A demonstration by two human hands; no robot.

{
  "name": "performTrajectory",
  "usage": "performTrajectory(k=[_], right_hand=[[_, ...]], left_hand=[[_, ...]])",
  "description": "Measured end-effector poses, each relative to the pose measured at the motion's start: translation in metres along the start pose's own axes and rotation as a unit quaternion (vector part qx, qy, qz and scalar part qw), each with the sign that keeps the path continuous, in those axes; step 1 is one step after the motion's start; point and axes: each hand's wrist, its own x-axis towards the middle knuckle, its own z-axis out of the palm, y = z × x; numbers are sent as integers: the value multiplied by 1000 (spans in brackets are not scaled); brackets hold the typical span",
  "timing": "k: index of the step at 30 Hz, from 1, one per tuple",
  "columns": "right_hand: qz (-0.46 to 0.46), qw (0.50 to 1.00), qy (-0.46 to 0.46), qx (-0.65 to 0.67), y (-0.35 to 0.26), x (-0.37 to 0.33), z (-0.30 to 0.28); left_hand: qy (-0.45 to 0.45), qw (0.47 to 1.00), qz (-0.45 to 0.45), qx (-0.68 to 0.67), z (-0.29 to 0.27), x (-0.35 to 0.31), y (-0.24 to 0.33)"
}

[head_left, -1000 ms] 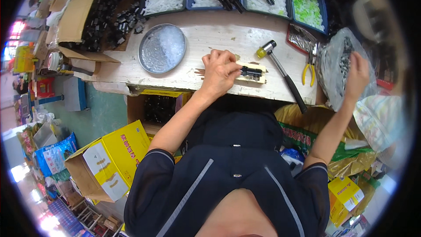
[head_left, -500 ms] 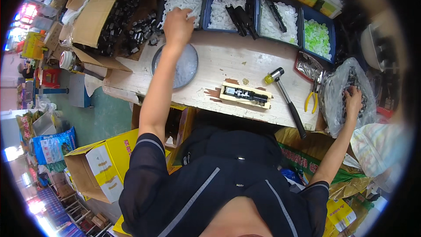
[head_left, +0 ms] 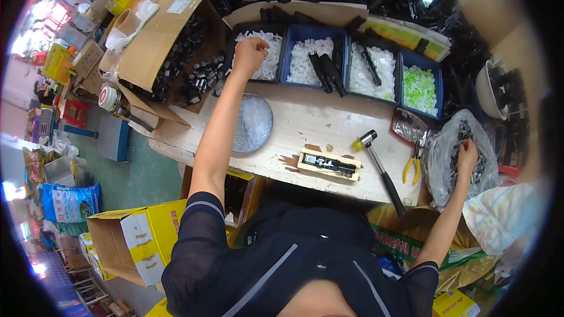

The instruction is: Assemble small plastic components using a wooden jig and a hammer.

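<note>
Where the left hand [head_left: 251, 57] hovers: outstretched over white pieces [head_left: 270, 71], fingers curled nearly together; any hold cannot be told.
Cream fixture [head_left: 319, 171]: on the bench [head_left: 296, 114], cradling a black assembly [head_left: 339, 166].
Right hand [head_left: 467, 156]: at the clear bag [head_left: 438, 177], fingers bent; grip too obscured to tell.

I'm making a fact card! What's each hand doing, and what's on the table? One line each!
Left hand: over white bits in the leftmost tray; grip unclear
Right hand: at the bag of dark bits; grip unclear
Holder: cream, with a black part inside
Hammer: right of the holder
Pliers: yellow handles, between hammer and bag
Dish: round, left of the holder
</note>
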Motion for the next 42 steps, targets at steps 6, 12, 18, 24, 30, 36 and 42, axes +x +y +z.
performTrajectory(k=[6, 12, 18, 24, 30, 36, 42], right_hand=[[44, 975, 94, -198, -11, 2, 2], [82, 966, -5, -245, 29, 24, 21], [54, 959, 94, -262, 4, 25, 0], [3, 973, 55, -223, 53, 59, 14], [49, 983, -67, -165, 39, 60, -2], [-91, 982, 55, -157, 53, 61, 18], [-138, 980, 80, -118, 33, 56, 14]], left_hand=[[24, 992, -5, -120, -3, 4, -4], [25, 910, -117, -396, -27, -9, 23], [12, 944, -134, -301, -72, -76, 26], [-10, 965, -121, -233, -90, -156, 1], [4, 990, -118, -75, -81, -202, 10], [-9, 998, -63, 1, -64, -195, 11], [-9, 999, -27, 31, -51, -184, 12]])
